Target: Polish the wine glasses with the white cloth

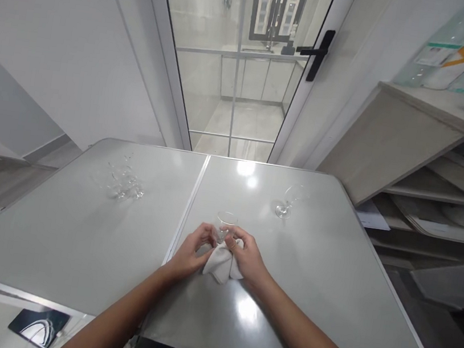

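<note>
clearly, everything hinges on how the glass (225, 223) sits between the two hands: just beyond the fingertips, over the near middle of the table (74, 250), right of the seam (189, 209). its rim points up and away from the person, so its long axis runs roughly from the cloth (219, 267) outward; how far it tilts, and whether its foot touches the tabletop, i cannot tell, as fingers and cloth hide the lower part. both hands are about equally near. the left hand (194, 248) curls round the glass's left side, fingers closed on it. the right hand (248, 256) pinches the cloth, thumb on top, and its fingers meet the glass from the right; the cloth hangs toward the person, bunched between the palms.

farther off to the right, a lone glass (282, 210) stands on its foot, well apart from the hands. across the seam, on the left, a cluster (125, 185) of clear glassware sits close together, its outlines hard to separate. nothing stands between the hands and either group.
</note>
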Demonstrator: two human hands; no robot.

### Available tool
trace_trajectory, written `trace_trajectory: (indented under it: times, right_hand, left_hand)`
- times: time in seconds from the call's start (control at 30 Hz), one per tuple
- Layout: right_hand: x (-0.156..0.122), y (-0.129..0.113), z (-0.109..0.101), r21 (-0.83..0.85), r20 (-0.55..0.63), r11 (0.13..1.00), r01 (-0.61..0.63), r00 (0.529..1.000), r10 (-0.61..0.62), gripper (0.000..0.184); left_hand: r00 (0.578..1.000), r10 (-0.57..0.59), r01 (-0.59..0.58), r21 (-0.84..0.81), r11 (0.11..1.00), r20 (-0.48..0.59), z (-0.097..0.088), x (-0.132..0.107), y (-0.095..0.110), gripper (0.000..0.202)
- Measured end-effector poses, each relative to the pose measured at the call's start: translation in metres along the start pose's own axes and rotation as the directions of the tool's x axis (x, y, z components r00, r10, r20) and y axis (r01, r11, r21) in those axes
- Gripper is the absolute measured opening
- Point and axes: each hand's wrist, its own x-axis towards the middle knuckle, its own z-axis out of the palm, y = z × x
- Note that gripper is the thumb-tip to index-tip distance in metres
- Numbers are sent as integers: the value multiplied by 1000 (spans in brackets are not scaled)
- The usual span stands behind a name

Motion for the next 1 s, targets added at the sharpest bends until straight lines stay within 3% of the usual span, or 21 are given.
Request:
trace_trajectory:
  times: [0.1,0.2,0.27,0.4,0.5,0.57,0.67,0.7,0.77,0.83,0.9,0.97,1.0]
  right_hand:
    - [-2,-5,4,-132,56,990,48,998,-41,46]
    - [-6,-14,7,-189,160,978,88,985,-58,41]
    - [-8,-18,4,-175,224,983,58,974,-18,43]
    - [-8,-19,-8,-145,301,989,-24,951,68,62]
    - [-7,-22,-14,-180,269,981,-75,956,122,48]
    - [-7,-29,-15,-291,255,957,-5,964,83,31]
    - [-8,-40,-17,-437,298,882,179,954,-46,24]
    - [-7,-41,-18,-454,283,871,189,957,-61,24]
    - [-5,-38,-22,-419,156,903,90,987,-27,27]
    - [0,-29,-26,-235,-37,969,-80,997,74,32]
    - [4,-18,-26,59,-200,984,-171,963,179,35]
    - [5,-9,-21,263,-341,959,-105,920,194,36]
    - [4,-7,-17,284,-402,958,-47,901,164,38]
  left_hand:
    - [1000,-2,4,-144,990,12,-3,0,-1,71]
    - [1000,1,5,-207,978,31,-7,2,-2,89]
    - [999,13,-6,-212,977,32,-8,4,-2,86]
    - [999,34,-37,-294,955,-14,-8,6,0,69]
    - [996,23,-59,-463,885,-84,-8,7,0,64]
    - [992,8,-74,-514,854,-128,-9,8,1,60]
    - [981,2,-105,-526,844,-194,-10,9,1,55]
    - [977,5,-119,-522,845,-215,-11,9,1,55]
    - [969,7,-133,-503,854,-245,-12,9,0,56]
    - [967,2,-128,-479,869,-254,-13,8,-1,61]
    - [967,4,-124,-456,881,-256,-14,7,-3,67]
    - [968,29,-139,-439,888,-247,-15,7,-5,71]
    - [969,47,-150,-427,892,-242,-16,7,-6,73]
